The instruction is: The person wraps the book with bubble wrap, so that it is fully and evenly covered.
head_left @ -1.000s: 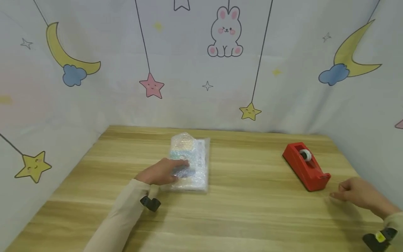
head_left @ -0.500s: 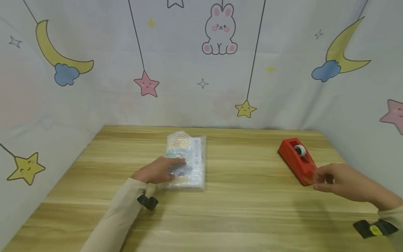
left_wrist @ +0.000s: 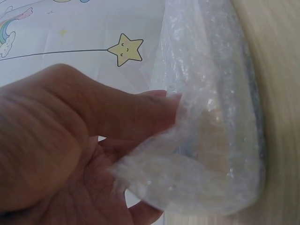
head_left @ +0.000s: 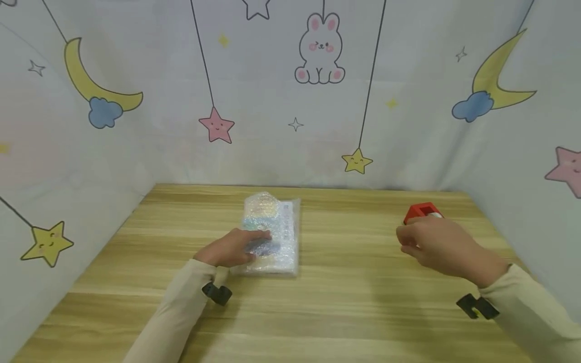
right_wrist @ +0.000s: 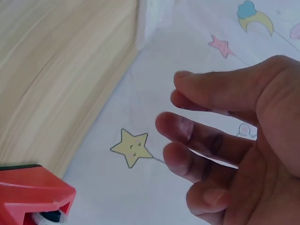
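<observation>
A bubble-wrapped package [head_left: 288, 242] lies flat on the table, left of centre in the head view; a flap of bubble wrap is folded over its left part. My left hand [head_left: 229, 247] rests at its left side and holds the bubble wrap [left_wrist: 211, 117] by the fold, thumb and fingers on it. My right hand [head_left: 438, 247] is raised in front of the red tape dispenser [head_left: 423, 208], hiding most of it. Its thumb and index fingertips meet in the right wrist view, with a small glossy clear patch, like tape, by the middle finger [right_wrist: 185, 129].
The wooden table [head_left: 336, 312] carries the package and the dispenser. A white printed curtain [head_left: 272, 96] stands behind it and at both sides. In the head view the dispenser sits near the table's far right edge.
My right hand has moved left and away from me, from beside the dispenser's front end to in front of the dispenser. The left hand and the package have stayed in place.
</observation>
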Tool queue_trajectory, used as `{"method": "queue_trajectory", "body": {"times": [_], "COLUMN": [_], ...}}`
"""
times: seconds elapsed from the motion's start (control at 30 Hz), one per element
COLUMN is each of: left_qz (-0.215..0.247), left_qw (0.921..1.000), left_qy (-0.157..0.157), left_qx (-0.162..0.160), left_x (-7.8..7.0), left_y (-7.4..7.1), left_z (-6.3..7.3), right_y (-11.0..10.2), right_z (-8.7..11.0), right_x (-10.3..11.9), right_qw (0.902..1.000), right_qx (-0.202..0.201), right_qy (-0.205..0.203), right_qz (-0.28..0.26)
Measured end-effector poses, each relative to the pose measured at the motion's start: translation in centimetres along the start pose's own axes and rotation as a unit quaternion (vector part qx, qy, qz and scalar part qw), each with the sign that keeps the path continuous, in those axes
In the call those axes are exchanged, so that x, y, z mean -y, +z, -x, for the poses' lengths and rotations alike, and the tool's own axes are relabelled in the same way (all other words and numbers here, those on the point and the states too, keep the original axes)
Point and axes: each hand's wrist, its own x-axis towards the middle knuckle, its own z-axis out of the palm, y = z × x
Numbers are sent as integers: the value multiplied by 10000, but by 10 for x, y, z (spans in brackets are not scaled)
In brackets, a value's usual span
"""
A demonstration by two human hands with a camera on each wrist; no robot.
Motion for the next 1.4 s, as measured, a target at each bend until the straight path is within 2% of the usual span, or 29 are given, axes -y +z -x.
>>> {"method": "queue_trajectory", "body": {"times": [0.13,0.27,0.63,0.93,1.13,1.27,1.4], "left_qz": [-10,-13,6,208,148,113,90], "left_qw": [10000,10000,10000,9996,9999,9999,9999], "left_qy": [-4,64,-27,-178,-71,-83,-56], "left_qx": [-34,-74,-46,99,48,-18,-49], "left_x": [1,1,-1,1,2,2,0], "left_y": [2,2,1,2,4,4,3], "left_z": [0,-1,-1,1,1,1,1], "right_y": [7,13,31,41,48,53,58], "right_z": [-12,-25,-62,-96,-119,-136,-150], "right_x": [14,25,45,65,81,91,98], "right_qw": [9987,9973,9972,9951,9961,9972,9974], "right_qx": [-417,-630,-731,-899,-718,-474,-135], "right_qy": [-104,-161,-173,-401,-497,-554,-548], "right_qz": [267,335,2,-61,-133,-160,-450]}}
